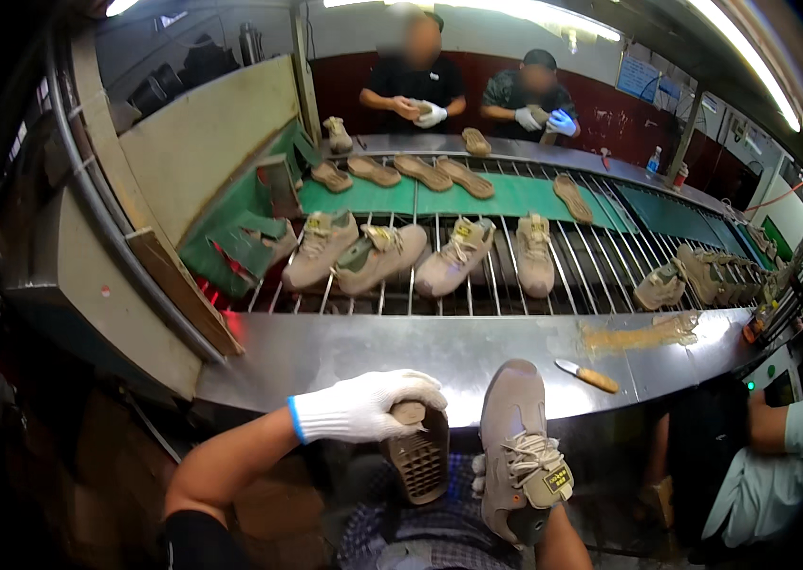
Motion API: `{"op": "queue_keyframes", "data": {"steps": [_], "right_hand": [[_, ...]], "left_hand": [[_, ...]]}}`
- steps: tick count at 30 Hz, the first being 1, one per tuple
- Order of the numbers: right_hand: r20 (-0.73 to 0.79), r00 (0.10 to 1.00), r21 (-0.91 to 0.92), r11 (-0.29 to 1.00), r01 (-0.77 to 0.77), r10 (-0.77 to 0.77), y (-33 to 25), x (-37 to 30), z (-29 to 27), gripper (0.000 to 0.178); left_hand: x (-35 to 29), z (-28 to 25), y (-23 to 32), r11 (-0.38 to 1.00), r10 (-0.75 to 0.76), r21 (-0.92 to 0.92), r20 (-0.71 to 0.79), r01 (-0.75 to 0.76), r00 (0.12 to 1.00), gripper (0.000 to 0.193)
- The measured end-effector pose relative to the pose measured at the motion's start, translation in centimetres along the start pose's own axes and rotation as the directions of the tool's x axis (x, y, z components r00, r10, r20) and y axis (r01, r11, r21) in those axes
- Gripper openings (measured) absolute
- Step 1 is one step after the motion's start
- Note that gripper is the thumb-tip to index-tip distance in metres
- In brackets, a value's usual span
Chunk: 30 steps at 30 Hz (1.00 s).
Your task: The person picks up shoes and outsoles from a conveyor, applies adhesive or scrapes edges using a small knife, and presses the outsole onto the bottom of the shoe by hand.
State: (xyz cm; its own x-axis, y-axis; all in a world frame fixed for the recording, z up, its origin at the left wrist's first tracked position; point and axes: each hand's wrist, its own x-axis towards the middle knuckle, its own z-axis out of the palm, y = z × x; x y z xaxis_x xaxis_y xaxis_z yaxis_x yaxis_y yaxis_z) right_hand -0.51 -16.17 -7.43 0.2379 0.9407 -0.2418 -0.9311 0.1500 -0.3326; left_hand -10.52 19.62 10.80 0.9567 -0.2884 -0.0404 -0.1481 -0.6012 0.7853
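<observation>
My left hand (373, 407), in a white knit glove with a blue cuff, grips a brown shoe sole (423, 465) by its upper end. The sole hangs upright over my lap, its gridded face showing. Beside it, a beige sneaker upper (515, 427) with pale laces and a dark tongue label points toe-up. My right hand (478, 473) is mostly hidden behind this sneaker; only gloved fingertips show at its left side, closed around it. Sole and sneaker are apart, both at the near edge of the metal bench (325, 347).
A wooden-handled knife (587, 376) lies on the bench to the right. Beyond is a rod conveyor (506, 302) carrying several sneakers (458, 256), with soles (423, 173) on a green belt (515, 199) behind. Two people work at the far side; another person's arm (781, 427) is at right.
</observation>
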Motion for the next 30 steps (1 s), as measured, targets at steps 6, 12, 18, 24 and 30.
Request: {"op": "queue_keyframes", "data": {"steps": [6, 12, 18, 24, 30], "right_hand": [[0.228, 0.974, 0.472, 0.877, -0.093, -0.019, 2.6, -2.1, -1.6, 0.109], [0.146, 0.988, 0.569, 0.814, -0.119, 0.043, 3.6, -4.0, -2.8, 0.104], [-0.039, 0.992, 0.474, 0.876, -0.088, 0.121, 6.0, -3.9, 0.8, 0.093], [-0.189, 0.981, 0.143, 0.99, -0.018, 0.045, 7.2, -4.1, -2.2, 0.1], [-0.258, 0.966, -0.033, 0.998, -0.047, 0.037, 6.9, -4.6, -0.8, 0.088]], "left_hand": [[3.0, 6.6, -6.4, 0.925, -0.045, -0.371, 0.104, 0.081, 0.994, 0.045], [8.6, 7.5, -7.5, 0.906, -0.087, -0.41, 0.056, 0.102, 0.995, 0.038], [10.3, 3.2, -7.4, 0.784, -0.083, -0.616, 0.02, 0.078, 0.996, 0.042], [10.4, 8.9, -9.7, 0.557, -0.119, -0.822, 0.062, 0.119, 0.991, 0.036], [10.7, 9.5, -7.8, 0.689, -0.196, -0.706, 0.032, 0.161, 0.98, 0.034]]}}
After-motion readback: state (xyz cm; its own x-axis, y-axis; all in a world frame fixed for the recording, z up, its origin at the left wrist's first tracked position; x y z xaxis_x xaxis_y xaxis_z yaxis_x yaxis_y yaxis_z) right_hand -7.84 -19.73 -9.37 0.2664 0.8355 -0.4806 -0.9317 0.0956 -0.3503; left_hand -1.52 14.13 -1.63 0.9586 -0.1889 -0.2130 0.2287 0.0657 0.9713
